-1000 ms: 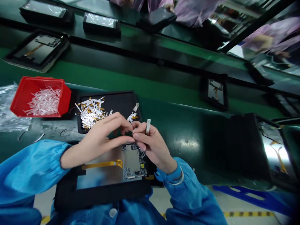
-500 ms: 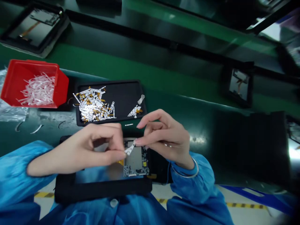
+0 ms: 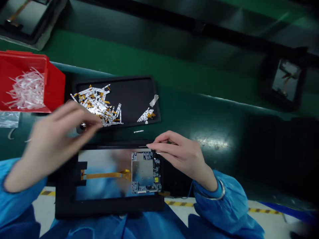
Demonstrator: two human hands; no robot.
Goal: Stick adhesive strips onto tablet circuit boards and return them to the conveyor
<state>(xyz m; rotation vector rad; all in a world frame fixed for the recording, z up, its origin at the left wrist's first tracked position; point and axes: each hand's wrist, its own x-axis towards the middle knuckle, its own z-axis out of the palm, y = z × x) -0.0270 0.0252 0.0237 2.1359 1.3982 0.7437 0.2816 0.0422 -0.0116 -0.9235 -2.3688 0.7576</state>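
Observation:
My right hand [image 3: 183, 153] pinches a small flex strip, seen nearly edge-on as a thin light line [image 3: 143, 146]. It hovers at the upper edge of an open tablet-like device [image 3: 104, 191] in a black frame. A circuit board [image 3: 142, 172] and an orange ribbon cable [image 3: 104, 175] show inside that device. My left hand [image 3: 58, 132], smeared by motion, has thumb and fingers pressed together; whatever they hold is hidden. Its fingertips are over the lower left of a black tray [image 3: 132, 93], in front of a pile of white flex strips [image 3: 99, 104] with orange ends.
A red bin [image 3: 56, 86] with white paper-like slivers [image 3: 27, 89] stands left. The tray also holds a smaller strip cluster [image 3: 146, 115] and a crumpled scrap [image 3: 154, 100]. One loose strip [image 3: 138, 131] lies before it. Other framed devices sit far left [image 3: 25, 20] and right [image 3: 286, 79].
My hands have parted: the left moved leftward and up toward the red bin and strip pile, while the right kept the strip at the device's upper edge. The camera view has shifted.

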